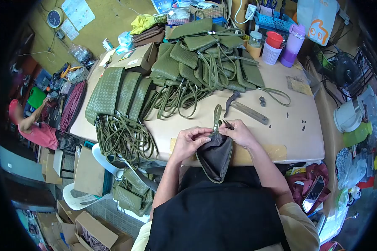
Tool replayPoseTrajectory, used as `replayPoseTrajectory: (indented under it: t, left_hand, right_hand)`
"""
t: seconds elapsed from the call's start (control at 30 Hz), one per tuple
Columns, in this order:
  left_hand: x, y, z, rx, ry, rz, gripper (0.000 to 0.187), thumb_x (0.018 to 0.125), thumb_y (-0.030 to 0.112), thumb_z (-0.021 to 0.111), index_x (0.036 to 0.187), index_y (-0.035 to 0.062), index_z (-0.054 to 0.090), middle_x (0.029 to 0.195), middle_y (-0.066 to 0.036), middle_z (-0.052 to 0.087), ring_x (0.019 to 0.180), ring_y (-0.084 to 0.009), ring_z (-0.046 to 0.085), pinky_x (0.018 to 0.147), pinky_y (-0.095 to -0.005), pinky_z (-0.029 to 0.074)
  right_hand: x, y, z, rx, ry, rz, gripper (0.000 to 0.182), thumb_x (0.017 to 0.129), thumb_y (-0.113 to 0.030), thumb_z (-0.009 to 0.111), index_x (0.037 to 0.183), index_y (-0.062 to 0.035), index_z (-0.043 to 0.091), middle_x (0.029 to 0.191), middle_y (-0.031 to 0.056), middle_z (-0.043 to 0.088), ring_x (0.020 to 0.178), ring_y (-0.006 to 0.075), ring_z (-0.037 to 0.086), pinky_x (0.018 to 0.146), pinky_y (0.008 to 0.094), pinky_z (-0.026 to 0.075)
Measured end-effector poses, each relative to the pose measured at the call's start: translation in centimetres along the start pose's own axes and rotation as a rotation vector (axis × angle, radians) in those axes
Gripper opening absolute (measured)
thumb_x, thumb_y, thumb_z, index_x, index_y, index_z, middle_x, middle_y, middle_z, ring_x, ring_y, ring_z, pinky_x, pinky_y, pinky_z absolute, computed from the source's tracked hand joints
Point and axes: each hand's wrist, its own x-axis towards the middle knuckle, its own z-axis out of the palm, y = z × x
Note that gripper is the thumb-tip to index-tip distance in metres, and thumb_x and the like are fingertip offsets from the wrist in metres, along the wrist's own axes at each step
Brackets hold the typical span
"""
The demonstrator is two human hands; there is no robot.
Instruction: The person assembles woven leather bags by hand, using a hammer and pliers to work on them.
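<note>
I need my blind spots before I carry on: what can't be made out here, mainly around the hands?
All in the head view:
- Dark pointed tool: its other end is covered by the right hand.
- Pouch: the edge pinched by the left hand is hidden by fingers.
- Wall clock: too small to read.
- Phone: glare obscures its screen.

I observe through one head-worn camera, facing forward and down. The bench (295, 144) lies near, mid-frame; the wide view bows at its edges.

The right hand (239, 132) partly hides a dark tool (227, 124) (type unclear).
</note>
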Motion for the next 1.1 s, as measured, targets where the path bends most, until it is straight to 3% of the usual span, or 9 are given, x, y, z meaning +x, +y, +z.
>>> replayPoseTrajectory:
  t: [0.07, 0.2, 0.63, 0.73, 0.83, 0.9, 0.97, 1.03, 1.1]
  left_hand:
    - [0.0, 0.1, 0.8, 0.217, 0.156, 0.173, 0.017, 0.074, 0.005, 0.077, 0.09, 0.0059, 0.075, 0.094, -0.005, 0.067, 0.088, -0.0167, 0.061, 0.076, -0.0287, 0.049]
    - [0.4, 1.3, 1.8, 0.733, 0.235, 0.467, 0.021, 0.07, 0.009, 0.078, 0.09, 0.009, 0.075, 0.086, -0.003, 0.062, 0.077, -0.0209, 0.055, 0.069, -0.0323, 0.048]
    - [1.7, 0.3, 3.4, 0.938, 0.151, 0.583, 0.012, 0.073, 0.003, 0.071, 0.082, 0.0036, 0.063, 0.083, -0.006, 0.06, 0.071, -0.0249, 0.057, 0.065, -0.0357, 0.05]
    - [2.3, -0.3, 3.2, 0.806, 0.143, 0.59, 0.013, 0.075, 0.0, 0.068, 0.084, 0.0025, 0.059, 0.084, -0.01, 0.059, 0.073, -0.0254, 0.058, 0.065, -0.0338, 0.049]
    - [2.7, -2.6, 2.4, 0.575, 0.103, 0.424, 0.006, 0.086, 0.004, 0.062, 0.087, 0.0037, 0.056, 0.08, -0.007, 0.056, 0.073, -0.0189, 0.055, 0.066, -0.0286, 0.045]
    - [2.5, -3.8, 1.8, -0.025, 0.075, 0.035, 0.009, 0.095, 0.011, 0.055, 0.09, 0.0045, 0.055, 0.079, -0.002, 0.052, 0.074, -0.0114, 0.05, 0.069, -0.024, 0.04]
    - [2.2, -3.6, 1.6, -0.201, 0.068, 0.036, 0.014, 0.099, 0.017, 0.05, 0.093, 0.0049, 0.054, 0.082, 0.002, 0.05, 0.073, -0.0076, 0.044, 0.069, -0.022, 0.037]
    - [1.8, -3.0, 1.3, -0.538, 0.191, -0.007, 0.007, 0.095, 0.01, 0.055, 0.092, 0.0049, 0.052, 0.081, 0.002, 0.051, 0.079, -0.0087, 0.05, 0.073, -0.0243, 0.044]
    - [1.0, -2.6, 0.7, -0.269, 0.189, 0.033, 0.01, 0.093, 0.008, 0.06, 0.099, 0.0033, 0.053, 0.089, -0.001, 0.059, 0.088, -0.0088, 0.056, 0.08, -0.0239, 0.047]
  right_hand:
    - [0.2, 0.4, 0.3, 0.103, 0.044, 0.086, 0.013, 0.086, -0.012, 0.067, 0.087, 0.0005, 0.068, 0.078, 0.0006, 0.064, 0.074, 0.0086, 0.054, 0.073, 0.0259, 0.044]
    - [0.3, 0.7, 0.4, 0.068, 0.071, 0.103, 0.015, 0.087, -0.016, 0.066, 0.084, -0.0009, 0.067, 0.078, 0.0005, 0.064, 0.073, 0.0084, 0.053, 0.072, 0.0254, 0.043]
    - [-0.1, 1.1, 1.0, 0.365, 0.187, 0.232, 0.014, 0.088, -0.017, 0.067, 0.086, -0.0041, 0.063, 0.082, 0.0014, 0.062, 0.074, 0.0086, 0.054, 0.07, 0.0248, 0.044]
    - [-0.1, 1.8, 0.3, 0.408, 0.12, 0.287, 0.018, 0.088, -0.021, 0.068, 0.089, -0.0036, 0.064, 0.085, 0.0014, 0.063, 0.075, 0.0082, 0.053, 0.07, 0.0249, 0.043]
    - [0.0, 2.6, 0.2, 0.419, 0.088, 0.256, 0.02, 0.088, -0.024, 0.068, 0.09, -0.0039, 0.064, 0.084, 0.0006, 0.062, 0.074, 0.0078, 0.053, 0.069, 0.0249, 0.043]
    - [-0.1, 2.7, 0.0, 0.425, 0.078, 0.194, 0.022, 0.088, -0.025, 0.068, 0.091, -0.0037, 0.064, 0.084, 0.0001, 0.062, 0.073, 0.0078, 0.052, 0.068, 0.025, 0.043]
    - [-0.4, 2.2, -0.2, 0.405, 0.07, 0.251, 0.022, 0.089, -0.025, 0.068, 0.09, -0.0036, 0.064, 0.084, -0.0001, 0.063, 0.073, 0.0079, 0.052, 0.067, 0.0258, 0.044]
    - [-0.9, 1.6, -0.2, 0.45, 0.076, 0.269, 0.021, 0.089, -0.024, 0.067, 0.089, -0.0035, 0.065, 0.084, 0.0001, 0.063, 0.074, 0.0081, 0.053, 0.068, 0.0259, 0.044]
    - [-1.0, 0.9, -0.2, 0.495, 0.086, 0.28, 0.021, 0.09, -0.024, 0.066, 0.089, -0.0033, 0.066, 0.085, 0.0003, 0.064, 0.075, 0.0082, 0.053, 0.068, 0.0261, 0.044]
